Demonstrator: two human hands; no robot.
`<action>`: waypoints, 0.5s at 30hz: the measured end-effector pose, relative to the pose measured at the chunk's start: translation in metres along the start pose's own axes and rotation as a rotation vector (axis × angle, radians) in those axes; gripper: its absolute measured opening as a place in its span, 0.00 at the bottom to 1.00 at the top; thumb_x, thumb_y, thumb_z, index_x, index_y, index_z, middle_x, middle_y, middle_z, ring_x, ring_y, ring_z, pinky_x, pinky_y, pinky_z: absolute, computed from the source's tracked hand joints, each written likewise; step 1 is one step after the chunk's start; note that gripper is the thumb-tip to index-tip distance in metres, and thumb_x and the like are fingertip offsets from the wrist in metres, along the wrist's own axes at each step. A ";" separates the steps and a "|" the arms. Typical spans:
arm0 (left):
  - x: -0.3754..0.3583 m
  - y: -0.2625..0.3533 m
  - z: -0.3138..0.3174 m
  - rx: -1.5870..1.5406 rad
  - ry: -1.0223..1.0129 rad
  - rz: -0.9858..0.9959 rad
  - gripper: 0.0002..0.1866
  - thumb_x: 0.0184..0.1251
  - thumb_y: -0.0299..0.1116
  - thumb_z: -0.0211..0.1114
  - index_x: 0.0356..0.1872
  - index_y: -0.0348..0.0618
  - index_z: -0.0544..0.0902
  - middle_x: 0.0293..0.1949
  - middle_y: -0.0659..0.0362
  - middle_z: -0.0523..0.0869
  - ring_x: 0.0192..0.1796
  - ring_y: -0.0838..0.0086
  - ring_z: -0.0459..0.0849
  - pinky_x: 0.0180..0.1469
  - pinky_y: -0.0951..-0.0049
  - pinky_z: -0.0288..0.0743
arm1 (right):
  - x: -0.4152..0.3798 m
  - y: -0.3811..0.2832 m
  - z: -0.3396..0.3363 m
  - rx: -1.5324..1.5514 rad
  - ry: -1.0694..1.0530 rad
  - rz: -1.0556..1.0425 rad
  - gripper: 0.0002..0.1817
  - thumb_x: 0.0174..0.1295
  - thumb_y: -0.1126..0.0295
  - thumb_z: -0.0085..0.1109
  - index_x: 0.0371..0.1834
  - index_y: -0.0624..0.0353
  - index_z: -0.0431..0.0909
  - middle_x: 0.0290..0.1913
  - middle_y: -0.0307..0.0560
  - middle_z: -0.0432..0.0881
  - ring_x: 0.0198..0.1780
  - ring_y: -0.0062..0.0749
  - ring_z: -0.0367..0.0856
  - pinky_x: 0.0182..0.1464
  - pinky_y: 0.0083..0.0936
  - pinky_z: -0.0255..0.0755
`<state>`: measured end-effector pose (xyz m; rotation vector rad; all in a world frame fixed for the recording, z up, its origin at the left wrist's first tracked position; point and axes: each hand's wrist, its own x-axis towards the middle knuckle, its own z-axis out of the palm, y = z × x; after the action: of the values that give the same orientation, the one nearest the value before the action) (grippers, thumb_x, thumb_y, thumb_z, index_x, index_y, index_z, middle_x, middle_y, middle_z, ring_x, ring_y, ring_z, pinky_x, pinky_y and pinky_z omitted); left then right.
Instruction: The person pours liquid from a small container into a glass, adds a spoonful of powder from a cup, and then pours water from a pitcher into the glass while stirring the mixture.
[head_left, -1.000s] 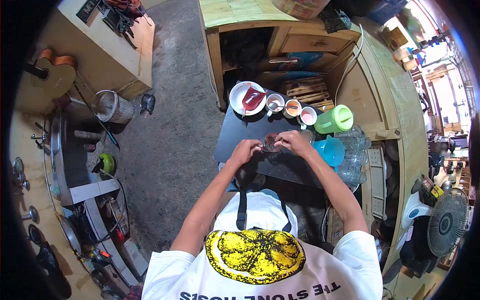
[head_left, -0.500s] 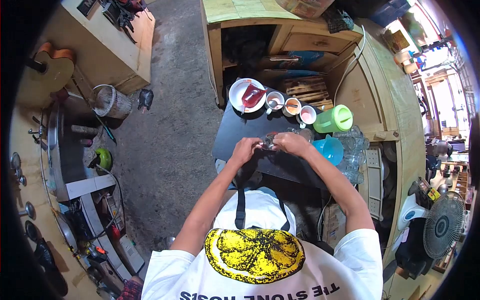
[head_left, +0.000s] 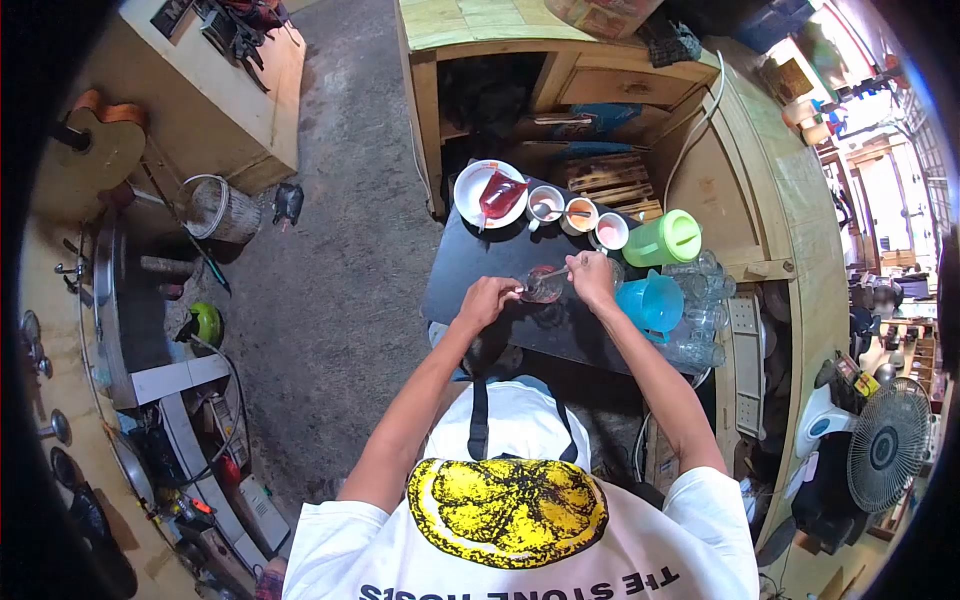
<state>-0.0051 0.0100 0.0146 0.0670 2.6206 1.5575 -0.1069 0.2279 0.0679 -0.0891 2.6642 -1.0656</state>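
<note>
A clear glass (head_left: 543, 287) with something reddish at its bottom stands on the dark table (head_left: 455, 265). My left hand (head_left: 489, 300) pinches the glass at its left side. In my right hand (head_left: 592, 277) is a spoon (head_left: 553, 275), slanting down to the left into the glass. Beyond them is a white bowl (head_left: 467, 205) with a bag of red liquid (head_left: 501, 195) in it. Three white cups stand in a row beside it: one cup (head_left: 545, 225), a cup with orange-brown contents (head_left: 578, 229) and a cup with pink contents (head_left: 611, 245).
A green lidded pitcher (head_left: 650, 245) and a blue jug (head_left: 640, 305) stand to the right of my hands. Several clear glasses (head_left: 705, 320) crowd the table's right edge. A wooden cabinet (head_left: 735, 195) borders the far side; a fan (head_left: 885, 450) is at right.
My right hand has drawn up and slightly right from the glass, and the spoon in it now shows. My left hand stays at the glass's side.
</note>
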 end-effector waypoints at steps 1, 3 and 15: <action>0.001 -0.002 -0.001 -0.009 -0.012 0.012 0.10 0.67 0.29 0.69 0.47 0.40 0.89 0.42 0.46 0.91 0.47 0.48 0.89 0.48 0.56 0.80 | -0.003 -0.003 -0.003 -0.055 0.022 0.015 0.14 0.68 0.68 0.65 0.26 0.66 0.85 0.23 0.55 0.86 0.29 0.47 0.88 0.36 0.43 0.76; 0.001 -0.003 -0.002 -0.015 -0.029 0.021 0.11 0.67 0.29 0.69 0.47 0.39 0.89 0.42 0.46 0.91 0.47 0.48 0.89 0.49 0.56 0.80 | -0.010 -0.009 -0.005 -0.078 0.050 0.011 0.14 0.68 0.69 0.64 0.25 0.67 0.84 0.24 0.56 0.86 0.30 0.49 0.88 0.38 0.45 0.77; 0.006 -0.008 0.002 -0.040 -0.037 0.025 0.10 0.67 0.27 0.67 0.46 0.39 0.90 0.42 0.45 0.90 0.47 0.47 0.89 0.50 0.56 0.80 | -0.037 -0.026 0.032 0.266 0.212 0.074 0.15 0.73 0.71 0.59 0.29 0.72 0.81 0.20 0.54 0.85 0.20 0.37 0.86 0.25 0.35 0.77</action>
<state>-0.0104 0.0080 0.0066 0.1253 2.5694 1.5998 -0.0637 0.1937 0.0717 0.1824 2.6514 -1.4650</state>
